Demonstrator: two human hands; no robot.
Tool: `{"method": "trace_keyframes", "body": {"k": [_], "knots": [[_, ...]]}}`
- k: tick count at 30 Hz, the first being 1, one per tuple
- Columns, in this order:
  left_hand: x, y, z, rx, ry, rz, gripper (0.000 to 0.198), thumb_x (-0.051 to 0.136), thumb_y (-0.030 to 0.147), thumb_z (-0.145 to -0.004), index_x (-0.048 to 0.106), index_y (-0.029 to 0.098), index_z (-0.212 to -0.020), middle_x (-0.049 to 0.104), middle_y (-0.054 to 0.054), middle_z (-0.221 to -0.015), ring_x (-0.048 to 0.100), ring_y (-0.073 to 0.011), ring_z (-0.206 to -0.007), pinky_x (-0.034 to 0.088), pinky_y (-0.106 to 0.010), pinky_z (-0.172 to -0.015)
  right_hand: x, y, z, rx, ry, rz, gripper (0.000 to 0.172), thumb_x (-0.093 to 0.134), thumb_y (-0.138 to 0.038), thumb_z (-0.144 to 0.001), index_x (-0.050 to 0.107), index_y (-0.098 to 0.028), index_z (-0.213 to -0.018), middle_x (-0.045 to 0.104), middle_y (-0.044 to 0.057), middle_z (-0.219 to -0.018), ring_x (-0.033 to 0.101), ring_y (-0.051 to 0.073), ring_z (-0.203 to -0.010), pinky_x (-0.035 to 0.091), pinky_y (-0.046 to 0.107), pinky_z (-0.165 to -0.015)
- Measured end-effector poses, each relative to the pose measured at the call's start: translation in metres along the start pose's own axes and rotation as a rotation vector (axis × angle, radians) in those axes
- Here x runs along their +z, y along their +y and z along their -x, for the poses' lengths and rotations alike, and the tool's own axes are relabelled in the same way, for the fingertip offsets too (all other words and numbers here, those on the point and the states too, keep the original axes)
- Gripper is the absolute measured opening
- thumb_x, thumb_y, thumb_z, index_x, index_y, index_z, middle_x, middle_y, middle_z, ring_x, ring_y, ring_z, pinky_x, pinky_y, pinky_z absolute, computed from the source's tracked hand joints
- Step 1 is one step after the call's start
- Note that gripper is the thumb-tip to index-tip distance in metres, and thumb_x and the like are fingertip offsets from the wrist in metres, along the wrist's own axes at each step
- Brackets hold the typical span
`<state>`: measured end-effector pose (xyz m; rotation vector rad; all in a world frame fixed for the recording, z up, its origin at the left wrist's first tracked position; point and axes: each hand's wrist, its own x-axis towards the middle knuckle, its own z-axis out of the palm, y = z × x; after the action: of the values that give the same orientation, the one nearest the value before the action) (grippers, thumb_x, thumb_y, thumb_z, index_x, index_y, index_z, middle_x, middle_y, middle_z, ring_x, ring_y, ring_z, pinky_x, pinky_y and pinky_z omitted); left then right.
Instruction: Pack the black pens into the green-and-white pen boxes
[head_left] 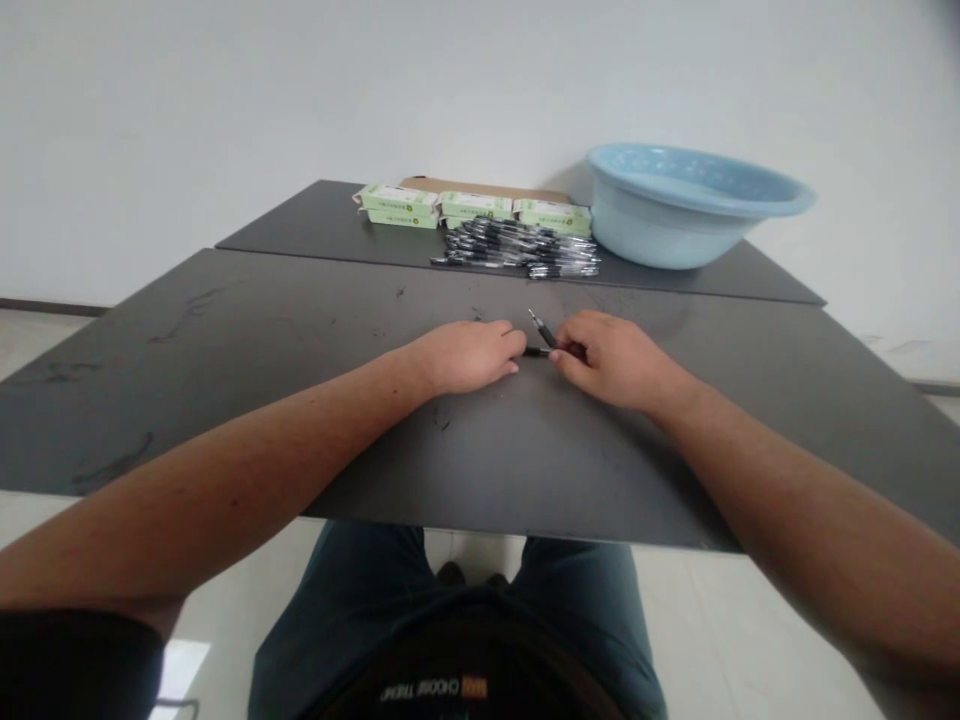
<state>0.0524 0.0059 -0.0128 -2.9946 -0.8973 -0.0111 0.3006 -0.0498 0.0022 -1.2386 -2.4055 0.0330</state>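
Observation:
My right hand (611, 358) is closed around a pen (545, 332), whose tip points up and to the left past the fingers. Just below it, a short black rod-like piece (536, 352), perhaps part of another pen, spans the gap between both hands. My left hand (480, 355) has its fingers curled at the left end of this piece; its grip there is mostly hidden. Both hands rest low over the middle of the dark table (495, 460). Beyond them lies a heap of clear pens with black grips (517, 245).
Green and white boxes (401, 205) stand stacked in a row behind the pens, before a brown cardboard piece (487, 187). A light blue basin (675, 225) stands at the back right. A seam (360, 263) crosses the tabletop, and a white wall rises behind.

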Motion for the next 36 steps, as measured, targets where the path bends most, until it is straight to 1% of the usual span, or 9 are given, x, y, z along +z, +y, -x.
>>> {"method": "trace_keyframes", "body": {"k": [5, 7, 10, 14, 18, 23, 31, 34, 36], "knots": [[0.008, -0.018, 0.004, 0.013, 0.137, 0.231, 0.026, 0.059, 0.029, -0.104, 0.069, 0.017, -0.124, 0.071, -0.013, -0.123, 0.070, -0.0276, -0.114, 0.053, -0.037, -0.098, -0.003, 0.005, 0.004, 0.022, -0.089, 0.033, 0.012, 0.061, -0.030, -0.095, 0.066, -0.022, -0.088, 0.066, 0.005, -0.079, 0.059, 0.022, -0.074, 0.039, 0.034, -0.070], [0.009, -0.024, 0.008, 0.009, 0.162, 0.285, 0.025, 0.057, 0.025, -0.102, 0.071, 0.016, -0.121, 0.073, -0.012, -0.118, 0.070, -0.0265, -0.112, 0.052, -0.037, -0.100, -0.003, 0.004, 0.004, 0.027, -0.109, 0.033, 0.012, 0.062, -0.030, -0.095, 0.066, -0.022, -0.088, 0.067, 0.006, -0.080, 0.059, 0.022, -0.074, 0.039, 0.034, -0.071], [0.008, -0.028, 0.011, -0.010, 0.159, 0.338, 0.026, 0.056, 0.023, -0.099, 0.073, 0.017, -0.119, 0.075, -0.011, -0.112, 0.070, -0.0256, -0.108, 0.052, -0.037, -0.100, 0.000, 0.005, 0.005, 0.036, -0.141, 0.029, 0.011, 0.062, -0.030, -0.095, 0.068, -0.022, -0.090, 0.068, 0.006, -0.080, 0.060, 0.022, -0.075, 0.041, 0.035, -0.071], [0.009, -0.031, 0.011, -0.045, 0.193, 0.417, 0.032, 0.057, 0.024, -0.098, 0.073, 0.018, -0.125, 0.077, -0.009, -0.112, 0.070, -0.0242, -0.108, 0.052, -0.036, -0.104, 0.001, 0.005, 0.005, 0.066, -0.191, 0.022, 0.013, 0.063, -0.032, -0.095, 0.069, -0.022, -0.090, 0.069, 0.006, -0.080, 0.061, 0.022, -0.074, 0.041, 0.035, -0.070], [0.012, -0.036, 0.012, -0.067, 0.290, 0.472, 0.038, 0.057, 0.022, -0.098, 0.073, 0.017, -0.132, 0.077, -0.009, -0.116, 0.070, -0.0225, -0.108, 0.053, -0.036, -0.105, 0.000, 0.005, 0.006, 0.069, -0.196, 0.025, 0.014, 0.062, -0.033, -0.095, 0.068, -0.022, -0.090, 0.067, 0.005, -0.080, 0.060, 0.021, -0.072, 0.041, 0.034, -0.070], [0.010, -0.041, 0.014, -0.074, 0.355, 0.471, 0.033, 0.061, 0.020, -0.095, 0.077, 0.018, -0.124, 0.076, -0.008, -0.111, 0.070, -0.0214, -0.102, 0.055, -0.036, -0.101, -0.001, 0.006, 0.007, 0.061, -0.203, 0.008, 0.014, 0.061, -0.032, -0.095, 0.067, -0.021, -0.089, 0.067, 0.004, -0.080, 0.060, 0.020, -0.071, 0.041, 0.034, -0.069], [0.007, -0.036, 0.017, -0.093, 0.483, 0.519, 0.024, 0.067, 0.021, -0.093, 0.077, 0.018, -0.115, 0.073, -0.007, -0.110, 0.068, -0.0167, -0.088, 0.057, -0.033, -0.093, 0.000, 0.006, 0.008, 0.063, -0.192, 0.001, 0.013, 0.062, -0.031, -0.095, 0.068, -0.021, -0.090, 0.067, 0.004, -0.079, 0.061, 0.020, -0.070, 0.042, 0.033, -0.069], [0.008, -0.036, 0.017, -0.064, 0.502, 0.515, 0.027, 0.066, 0.018, -0.094, 0.076, 0.017, -0.118, 0.073, -0.007, -0.112, 0.068, -0.0159, -0.089, 0.057, -0.032, -0.093, 0.001, 0.006, 0.008, 0.063, -0.187, 0.004, 0.014, 0.062, -0.032, -0.096, 0.068, -0.021, -0.090, 0.067, 0.004, -0.079, 0.062, 0.020, -0.071, 0.043, 0.033, -0.069], [0.009, -0.036, 0.017, -0.032, 0.514, 0.483, 0.029, 0.064, 0.016, -0.095, 0.076, 0.017, -0.121, 0.074, -0.008, -0.112, 0.069, -0.0177, -0.095, 0.057, -0.034, -0.096, 0.000, 0.005, 0.008, 0.054, -0.174, 0.006, 0.015, 0.060, -0.032, -0.097, 0.068, -0.021, -0.090, 0.067, 0.004, -0.079, 0.063, 0.020, -0.072, 0.043, 0.032, -0.070]]}}
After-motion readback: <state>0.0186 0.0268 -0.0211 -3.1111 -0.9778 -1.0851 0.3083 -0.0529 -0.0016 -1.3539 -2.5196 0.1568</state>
